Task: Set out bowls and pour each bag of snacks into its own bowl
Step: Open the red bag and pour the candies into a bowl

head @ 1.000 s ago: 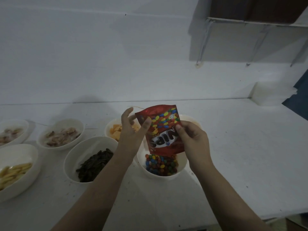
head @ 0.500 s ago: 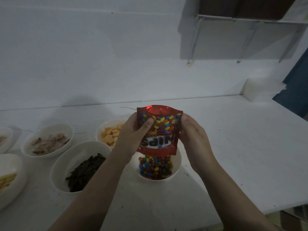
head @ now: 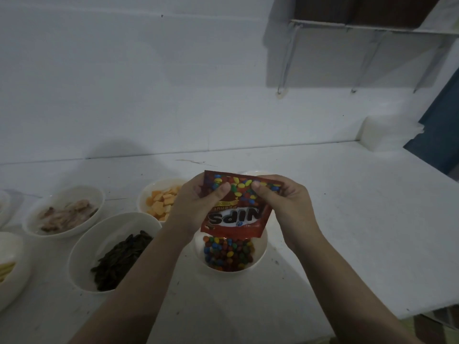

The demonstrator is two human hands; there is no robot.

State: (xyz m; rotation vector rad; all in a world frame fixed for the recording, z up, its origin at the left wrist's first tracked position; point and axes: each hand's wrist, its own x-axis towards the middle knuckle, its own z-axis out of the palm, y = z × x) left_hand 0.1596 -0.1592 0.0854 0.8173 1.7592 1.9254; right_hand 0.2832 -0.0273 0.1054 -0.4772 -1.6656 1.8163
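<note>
White tabletop [head: 347, 219], both hands pinching the upside-down red foil candy bag [head: 236, 207] over its white round bowl [head: 260, 256]: left hand [head: 196, 207], right hand [head: 285, 204]. Pouring's nearly done I think, next squeeze out stragglers.

One head-worn view looks forward and down, close over the table [head: 347, 219]. It faces the wall [head: 149, 83] behind.

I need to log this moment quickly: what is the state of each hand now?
Left hand: closed, pinching the upturned red foil candy bag at its upper left.
Right hand: closed, pinching the same bag at its upper right.
</note>
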